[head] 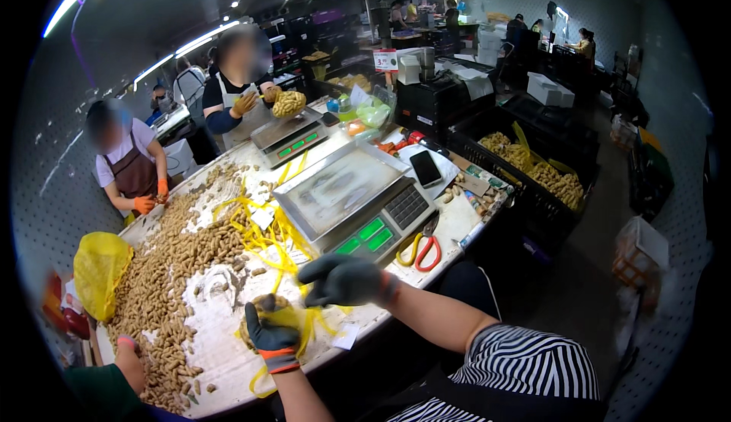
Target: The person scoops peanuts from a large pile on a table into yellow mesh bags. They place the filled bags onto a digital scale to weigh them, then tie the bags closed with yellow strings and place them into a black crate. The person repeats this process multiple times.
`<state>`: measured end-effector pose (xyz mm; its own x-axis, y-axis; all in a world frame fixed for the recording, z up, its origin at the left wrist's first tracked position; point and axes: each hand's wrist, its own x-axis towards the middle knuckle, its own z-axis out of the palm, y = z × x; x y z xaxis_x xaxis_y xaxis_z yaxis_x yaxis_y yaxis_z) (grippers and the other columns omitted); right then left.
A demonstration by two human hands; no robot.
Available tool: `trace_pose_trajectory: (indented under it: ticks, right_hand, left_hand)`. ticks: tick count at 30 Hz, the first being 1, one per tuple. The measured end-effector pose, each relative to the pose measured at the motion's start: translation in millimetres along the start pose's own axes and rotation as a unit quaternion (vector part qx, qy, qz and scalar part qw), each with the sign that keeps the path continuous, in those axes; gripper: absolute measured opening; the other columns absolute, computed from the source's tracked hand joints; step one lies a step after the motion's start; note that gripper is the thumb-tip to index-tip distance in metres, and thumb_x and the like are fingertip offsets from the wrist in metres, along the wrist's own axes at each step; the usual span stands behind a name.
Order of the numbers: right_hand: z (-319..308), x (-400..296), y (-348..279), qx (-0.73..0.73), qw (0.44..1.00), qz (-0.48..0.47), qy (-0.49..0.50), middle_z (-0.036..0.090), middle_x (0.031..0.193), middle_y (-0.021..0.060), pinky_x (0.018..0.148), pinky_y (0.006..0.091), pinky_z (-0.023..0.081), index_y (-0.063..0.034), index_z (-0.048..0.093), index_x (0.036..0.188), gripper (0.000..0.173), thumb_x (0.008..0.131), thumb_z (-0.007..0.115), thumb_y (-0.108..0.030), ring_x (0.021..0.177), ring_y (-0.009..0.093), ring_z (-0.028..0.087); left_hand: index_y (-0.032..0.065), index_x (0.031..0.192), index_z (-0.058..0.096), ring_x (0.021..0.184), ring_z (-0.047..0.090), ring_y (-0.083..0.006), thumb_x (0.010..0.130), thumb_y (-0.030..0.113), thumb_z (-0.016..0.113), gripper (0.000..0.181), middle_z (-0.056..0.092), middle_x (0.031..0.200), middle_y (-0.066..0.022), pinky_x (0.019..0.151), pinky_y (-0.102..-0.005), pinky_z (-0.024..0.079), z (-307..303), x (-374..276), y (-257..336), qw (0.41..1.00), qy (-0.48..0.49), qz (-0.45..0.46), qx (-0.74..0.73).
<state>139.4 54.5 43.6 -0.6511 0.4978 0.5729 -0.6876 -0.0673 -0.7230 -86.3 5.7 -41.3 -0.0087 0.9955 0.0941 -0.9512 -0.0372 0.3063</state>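
My left hand (273,330), in a dark coated glove with an orange cuff, is around a yellow mesh bag (291,318) with peanuts in it, low over the table's near edge. To its upper right, my right hand (345,280) is blurred by motion, its fingers curled near the top of the bag. Whether those fingers grip the mesh cannot be made out. Loose yellow mesh strips (274,250) trail across the white tabletop (214,330). Beyond my right hand stands a digital scale (342,188) with a bare metal pan and lit green displays.
Loose peanuts (165,273) cover the table's left side. Scissors (420,249) and a phone (426,168) lie by the scale. Across the table, a co-worker holds a bagged bundle (289,104) above a second scale (291,133). A black crate (474,142) holding bagged peanuts stands to the right.
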Motion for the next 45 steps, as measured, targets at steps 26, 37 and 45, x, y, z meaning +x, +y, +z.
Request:
trace_pose_trajectory:
  ticks: [26,37,45]
  right_hand:
    - [0.8,-82.8,60.5,-0.355,0.901,0.159,-0.195,0.054,0.086,0.0065,0.066,0.0324,0.045,-0.007,0.053,0.109,0.046,0.065,0.062,-0.002,0.072,0.017,0.052]
    - [-25.4,55.8,2.0,-0.619,0.769,0.055,-0.152,0.062,0.077,0.0071,0.068,0.0381,0.044,-0.0129,0.062,0.075,0.009,0.075,0.056,-0.019,0.076,0.03,0.056]
    - [-72.2,59.1,100.7,-0.396,0.893,-0.024,-0.214,0.059,0.086,0.0039,0.069,0.0287,0.042,-0.007,0.059,0.093,0.015,0.085,0.053,-0.018,0.076,0.015,0.05]
  left_hand:
    - [0.0001,0.078,0.062,0.05,0.052,-0.0146,0.072,0.007,0.06,0.01,0.055,0.06,-0.0055,0.045,-0.026,0.042,10.6,-3.2,22.8,0.742,0.073,-0.171,0.644]
    - [0.0022,0.055,0.057,0.041,0.053,-0.018,0.066,0.007,0.057,0.012,0.057,0.053,-0.0095,0.039,-0.0283,0.042,91.0,21.2,81.2,0.211,-0.333,0.089,0.915]
    - [0.0047,0.076,0.06,0.06,0.056,-0.0269,0.07,0.008,0.058,0.008,0.058,0.067,-0.0114,0.055,-0.0327,0.046,117.2,4.7,68.5,0.382,-0.383,0.174,0.823]
